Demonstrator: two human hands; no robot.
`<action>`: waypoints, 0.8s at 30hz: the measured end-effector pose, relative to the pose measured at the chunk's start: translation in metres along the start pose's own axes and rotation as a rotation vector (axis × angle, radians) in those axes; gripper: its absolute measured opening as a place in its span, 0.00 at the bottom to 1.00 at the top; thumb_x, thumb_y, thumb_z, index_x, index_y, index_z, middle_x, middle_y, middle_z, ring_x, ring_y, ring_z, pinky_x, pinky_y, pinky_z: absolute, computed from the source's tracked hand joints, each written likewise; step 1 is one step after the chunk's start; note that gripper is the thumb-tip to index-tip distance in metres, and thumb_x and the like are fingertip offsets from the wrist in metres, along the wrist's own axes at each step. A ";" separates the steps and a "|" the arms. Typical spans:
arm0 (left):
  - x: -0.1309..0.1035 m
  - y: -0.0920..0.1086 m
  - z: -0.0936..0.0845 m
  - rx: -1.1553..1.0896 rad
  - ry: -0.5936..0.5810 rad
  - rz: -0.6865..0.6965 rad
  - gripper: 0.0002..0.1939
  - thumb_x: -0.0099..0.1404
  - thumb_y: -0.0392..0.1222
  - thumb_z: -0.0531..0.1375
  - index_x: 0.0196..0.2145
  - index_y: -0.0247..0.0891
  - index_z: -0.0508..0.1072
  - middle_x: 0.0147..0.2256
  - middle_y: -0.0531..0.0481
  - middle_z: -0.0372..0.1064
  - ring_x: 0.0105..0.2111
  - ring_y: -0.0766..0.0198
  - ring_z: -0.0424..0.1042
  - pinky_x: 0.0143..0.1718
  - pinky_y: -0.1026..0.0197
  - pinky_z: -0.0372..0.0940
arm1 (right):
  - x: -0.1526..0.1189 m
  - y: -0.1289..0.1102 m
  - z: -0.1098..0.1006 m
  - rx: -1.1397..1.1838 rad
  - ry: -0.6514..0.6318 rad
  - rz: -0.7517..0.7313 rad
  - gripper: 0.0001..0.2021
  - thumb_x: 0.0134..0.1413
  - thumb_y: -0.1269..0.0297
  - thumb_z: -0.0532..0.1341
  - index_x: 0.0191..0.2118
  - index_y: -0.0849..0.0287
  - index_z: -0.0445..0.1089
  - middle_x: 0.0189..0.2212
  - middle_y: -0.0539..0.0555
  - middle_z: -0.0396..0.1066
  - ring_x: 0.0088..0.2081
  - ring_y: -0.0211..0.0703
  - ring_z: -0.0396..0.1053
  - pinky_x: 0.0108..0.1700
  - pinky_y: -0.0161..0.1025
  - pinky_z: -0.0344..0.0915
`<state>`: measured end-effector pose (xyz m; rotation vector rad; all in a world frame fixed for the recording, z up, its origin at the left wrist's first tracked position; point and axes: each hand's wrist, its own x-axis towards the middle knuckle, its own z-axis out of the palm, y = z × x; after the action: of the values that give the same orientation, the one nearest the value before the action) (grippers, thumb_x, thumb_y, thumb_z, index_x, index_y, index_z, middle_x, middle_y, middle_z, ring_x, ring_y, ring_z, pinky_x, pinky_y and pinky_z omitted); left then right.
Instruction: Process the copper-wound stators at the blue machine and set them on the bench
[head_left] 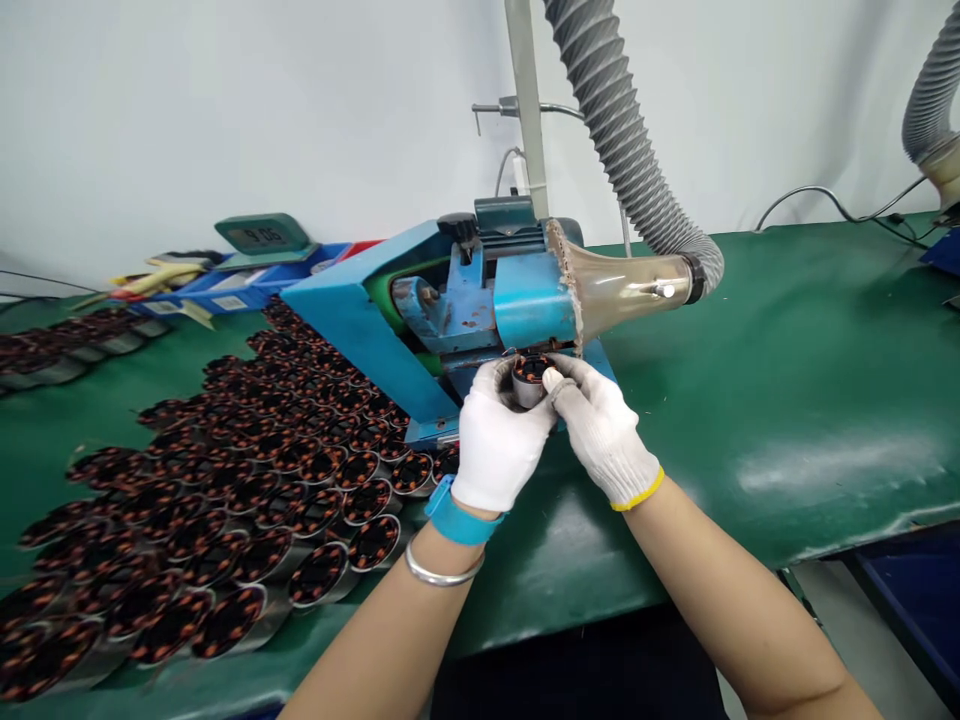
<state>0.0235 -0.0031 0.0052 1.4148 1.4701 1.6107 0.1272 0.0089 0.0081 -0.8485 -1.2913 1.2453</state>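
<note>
Between my two gloved hands is a motor stator, a short silver cylinder with a black top and copper windings. My left hand is wrapped around its left side. From the right, my right hand grips it, with the thumb at the upper rim. The stator is at the front of a blue belt-driven machine, just below its blue cover. Whether it touches the machine I cannot tell. Fingers behind the stator are hidden.
Many similar stators stand packed on the green tabletop to the left. A grey ribbed hose joins a clear funnel on the machine. A small digital clock and blue trays are at the back left.
</note>
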 end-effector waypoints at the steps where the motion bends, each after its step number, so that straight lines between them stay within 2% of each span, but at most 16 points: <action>1: 0.000 -0.001 0.001 0.004 0.005 0.010 0.21 0.50 0.45 0.68 0.40 0.35 0.69 0.36 0.45 0.74 0.37 0.57 0.74 0.43 0.53 0.69 | 0.000 -0.001 0.000 0.007 -0.003 0.003 0.13 0.57 0.60 0.58 0.46 0.58 0.70 0.43 0.52 0.75 0.48 0.44 0.72 0.52 0.39 0.67; 9: 0.002 -0.002 0.008 0.052 -0.005 0.035 0.22 0.51 0.48 0.67 0.41 0.36 0.69 0.39 0.44 0.75 0.39 0.55 0.75 0.44 0.53 0.69 | 0.000 0.007 -0.007 0.119 0.030 0.064 0.15 0.54 0.56 0.60 0.45 0.57 0.71 0.42 0.52 0.76 0.47 0.47 0.72 0.50 0.41 0.69; 13: -0.004 -0.003 0.005 0.063 -0.021 0.049 0.21 0.53 0.46 0.66 0.43 0.37 0.69 0.41 0.43 0.75 0.41 0.55 0.75 0.45 0.52 0.70 | -0.005 0.003 -0.008 0.124 0.019 0.081 0.16 0.51 0.56 0.62 0.44 0.57 0.70 0.43 0.53 0.75 0.46 0.47 0.72 0.50 0.43 0.69; 19: -0.020 -0.006 -0.009 0.018 0.024 0.176 0.26 0.51 0.45 0.67 0.46 0.37 0.67 0.44 0.42 0.72 0.45 0.54 0.73 0.50 0.51 0.68 | -0.021 -0.001 -0.001 0.137 -0.025 -0.018 0.17 0.46 0.58 0.67 0.43 0.56 0.69 0.40 0.55 0.74 0.43 0.48 0.73 0.47 0.45 0.70; 22: -0.032 0.000 -0.022 -0.045 -0.003 0.167 0.28 0.50 0.45 0.67 0.47 0.37 0.66 0.44 0.42 0.73 0.44 0.54 0.74 0.48 0.52 0.70 | -0.026 0.002 -0.003 0.073 -0.100 -0.085 0.19 0.47 0.56 0.67 0.45 0.56 0.68 0.41 0.56 0.73 0.43 0.49 0.72 0.47 0.46 0.70; 24: -0.046 0.006 -0.038 -0.028 0.009 0.131 0.27 0.51 0.44 0.67 0.48 0.40 0.67 0.43 0.43 0.73 0.43 0.54 0.75 0.47 0.53 0.71 | -0.030 0.003 -0.005 0.006 -0.157 -0.131 0.20 0.48 0.53 0.67 0.46 0.56 0.68 0.41 0.58 0.71 0.43 0.51 0.71 0.46 0.47 0.70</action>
<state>0.0041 -0.0605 0.0012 1.5174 1.3792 1.7120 0.1361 -0.0189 -0.0023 -0.6607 -1.4438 1.2295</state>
